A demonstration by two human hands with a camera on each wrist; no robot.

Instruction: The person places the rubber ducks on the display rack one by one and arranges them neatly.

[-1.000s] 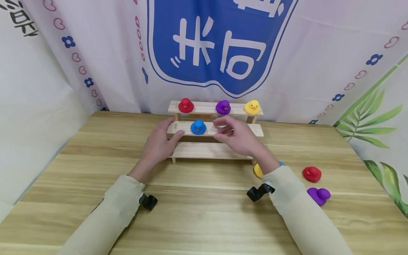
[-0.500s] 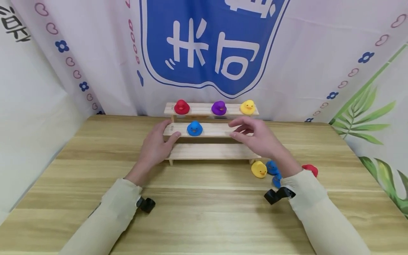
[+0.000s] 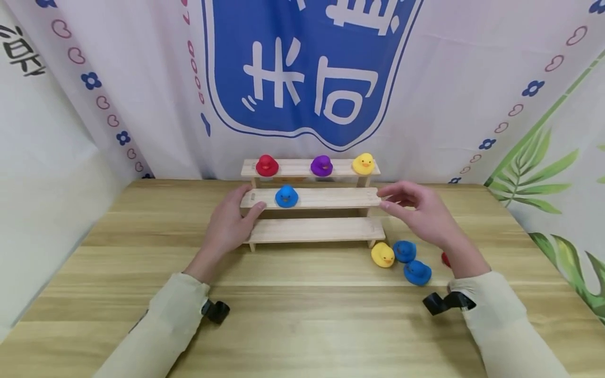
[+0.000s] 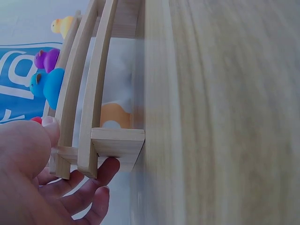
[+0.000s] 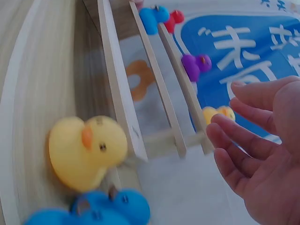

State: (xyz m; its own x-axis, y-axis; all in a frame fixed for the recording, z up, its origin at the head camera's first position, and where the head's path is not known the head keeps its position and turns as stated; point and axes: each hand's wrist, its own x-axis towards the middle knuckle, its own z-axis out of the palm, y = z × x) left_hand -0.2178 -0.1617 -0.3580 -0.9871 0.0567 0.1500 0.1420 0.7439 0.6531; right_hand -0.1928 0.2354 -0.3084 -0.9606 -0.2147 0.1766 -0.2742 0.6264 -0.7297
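Observation:
A three-step wooden shelf (image 3: 316,230) stands near the back of the table. My left hand (image 3: 230,219) grips its left end at the middle step; in the left wrist view the thumb and fingers of that hand (image 4: 56,173) lie round the plank ends. My right hand (image 3: 420,212) is at the right end of the middle step, fingers loosely bent, holding nothing; whether the fingertips touch the wood I cannot tell. A blue duck (image 3: 286,196) sits on the middle step. Red (image 3: 267,165), purple (image 3: 322,165) and yellow (image 3: 364,164) ducks sit on the top step.
On the table right of the shelf lie a yellow duck (image 3: 383,255) and two blue ducks (image 3: 404,251) (image 3: 417,272). A red duck (image 3: 446,259) is partly hidden behind my right wrist. A printed curtain (image 3: 425,131) hangs behind the shelf.
My right hand has moved right along the middle step, from near the blue duck to the shelf's right end. My left hand keeps its place. The view has shifted slightly.

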